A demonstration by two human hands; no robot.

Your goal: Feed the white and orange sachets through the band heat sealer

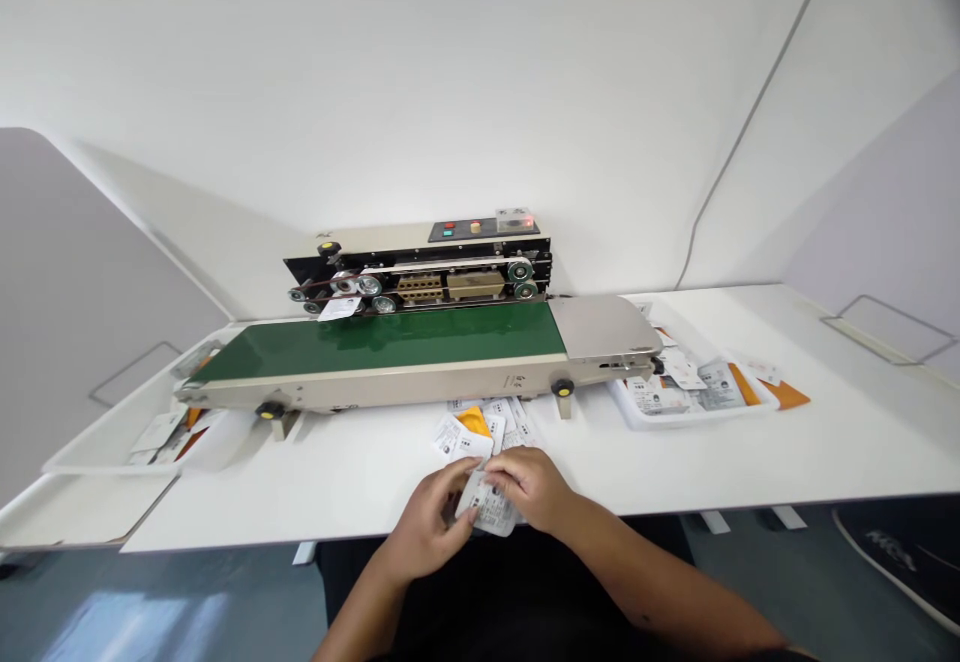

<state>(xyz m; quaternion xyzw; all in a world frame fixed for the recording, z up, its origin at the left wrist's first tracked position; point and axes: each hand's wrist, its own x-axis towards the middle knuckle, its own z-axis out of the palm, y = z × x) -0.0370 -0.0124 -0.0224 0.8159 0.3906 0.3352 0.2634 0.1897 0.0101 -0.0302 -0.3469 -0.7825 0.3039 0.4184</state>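
Note:
Both my hands meet at the table's front edge over a small white printed packet. My left hand pinches its left side with curled fingers. My right hand grips its top and right side. Just beyond them lies a loose pile of similar white packets, one with an orange part. Behind the pile stands a band sealing machine with a green conveyor belt; a white packet sits at its left sealing rollers.
A white tray with more packets lies right of the machine, with an orange piece beside it. Another white tray with packets lies at the left end. Red light shows on the control panel.

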